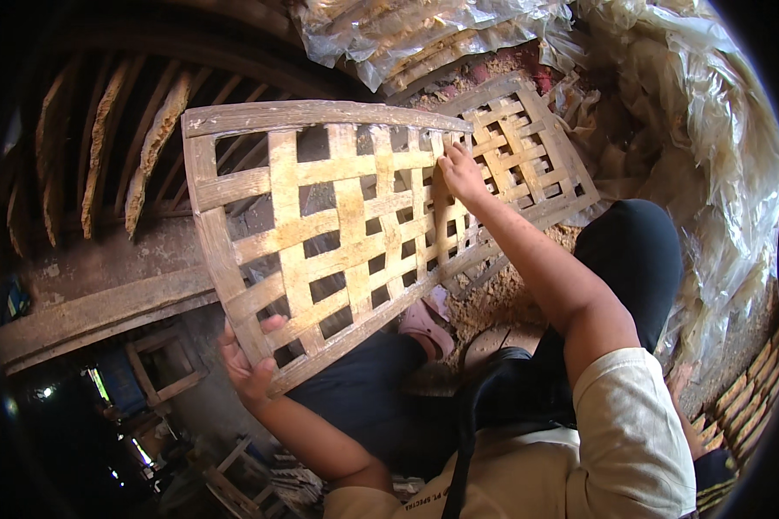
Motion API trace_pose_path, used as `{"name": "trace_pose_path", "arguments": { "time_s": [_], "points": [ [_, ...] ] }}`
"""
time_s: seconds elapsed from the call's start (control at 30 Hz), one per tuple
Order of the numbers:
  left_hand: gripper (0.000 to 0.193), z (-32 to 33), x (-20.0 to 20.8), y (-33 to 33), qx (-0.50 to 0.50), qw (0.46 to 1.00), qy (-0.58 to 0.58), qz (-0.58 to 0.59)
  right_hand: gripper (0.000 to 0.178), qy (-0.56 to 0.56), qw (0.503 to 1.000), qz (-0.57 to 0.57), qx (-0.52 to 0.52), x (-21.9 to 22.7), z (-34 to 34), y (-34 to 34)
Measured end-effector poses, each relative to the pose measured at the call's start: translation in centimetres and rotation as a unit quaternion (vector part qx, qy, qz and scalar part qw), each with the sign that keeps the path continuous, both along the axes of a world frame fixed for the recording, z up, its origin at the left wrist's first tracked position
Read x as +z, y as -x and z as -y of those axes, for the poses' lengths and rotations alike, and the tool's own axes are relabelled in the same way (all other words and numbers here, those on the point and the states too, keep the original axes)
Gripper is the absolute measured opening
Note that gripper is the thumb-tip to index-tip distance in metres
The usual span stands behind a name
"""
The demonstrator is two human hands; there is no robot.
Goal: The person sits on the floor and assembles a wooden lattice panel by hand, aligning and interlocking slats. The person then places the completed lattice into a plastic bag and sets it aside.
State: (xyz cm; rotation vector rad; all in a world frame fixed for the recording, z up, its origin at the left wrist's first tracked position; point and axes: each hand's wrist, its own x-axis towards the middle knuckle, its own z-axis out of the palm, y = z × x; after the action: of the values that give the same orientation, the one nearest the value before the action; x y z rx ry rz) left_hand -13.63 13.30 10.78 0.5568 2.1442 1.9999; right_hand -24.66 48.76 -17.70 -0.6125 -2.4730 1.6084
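By the left hand (249, 368), a wood-framed lattice panel (350, 212) is gripped at one corner; by the right hand (464, 177), closure unclear, its far end is touched. Tilted above dark trousers (359, 376), it is apparently being steadied; balanced support seems called for next.

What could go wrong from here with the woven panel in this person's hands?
The left hand grips one corner of the woven panel, so a slip might drop it onto the pink shoe. The right hand touches rough-looking strips, so a splinter seems possible. The far end overlaps a second panel in view; they could snag if touching.
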Motion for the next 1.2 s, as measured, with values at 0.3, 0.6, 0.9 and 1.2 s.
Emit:
{"name": "trace_pose_path", "arguments": {
  "time_s": [0.3, 0.6, 0.9, 1.2],
  "points": [
    [0.074, -1.4, 0.9, -0.2, -0.003, 0.999, -0.047, 0.024, 0.037, -0.050, 0.984, -0.027, -0.172, 3.6, 0.5, 1.1],
    [0.071, -1.7, 1.8, 0.3, -0.052, 0.998, -0.039, 0.025, 0.028, -0.192, 0.961, 0.017, -0.201, 5.0, -0.5, -0.3],
    [0.070, -3.5, 3.3, 0.0, -0.046, 0.999, 0.000, 0.019, 0.026, -0.156, 0.964, -0.173, -0.128, 7.4, -0.2, -0.6],
    [0.069, -2.9, 3.0, -0.3, -0.045, 0.997, -0.043, 0.036, 0.032, 0.201, 0.941, -0.010, -0.273, 5.2, -2.3, -0.9]
  ]
}}
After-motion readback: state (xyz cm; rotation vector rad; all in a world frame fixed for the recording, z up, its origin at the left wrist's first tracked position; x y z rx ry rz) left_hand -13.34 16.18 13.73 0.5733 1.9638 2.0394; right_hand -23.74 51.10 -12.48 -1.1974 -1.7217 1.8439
